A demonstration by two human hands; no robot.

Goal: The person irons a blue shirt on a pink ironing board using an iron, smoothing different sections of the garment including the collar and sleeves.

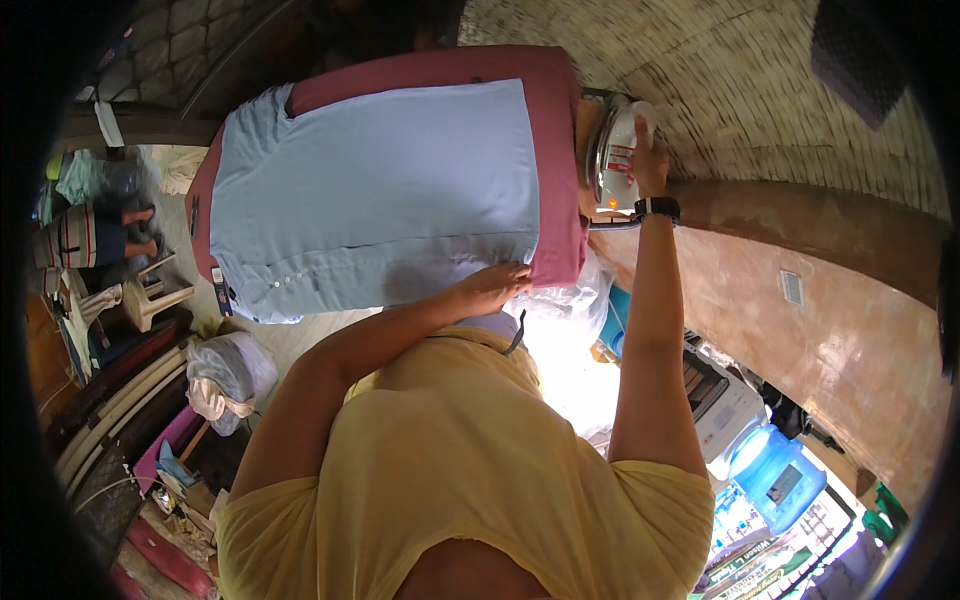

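Shirt (370,190) lay flat on the pink board (555,150), collar end away from my right side, buttons along the edge nearest me. My left hand (492,287) pressed down on the shirt's near corner, fingers flat and together, pinning the hem to the board. A darker damp-looking patch sat just beside that hand. My right hand (648,160) was wrapped around the iron (615,150), which stood on its heel at the board's end, off the cloth, just past the shirt's edge. Watch (657,207) on that wrist.

Read it as the reposition step: cloth held, iron parked. Next move would need the iron tipped onto its soleplate and drawn toward my left hand, clear of the fingers, with the hem kept taut.
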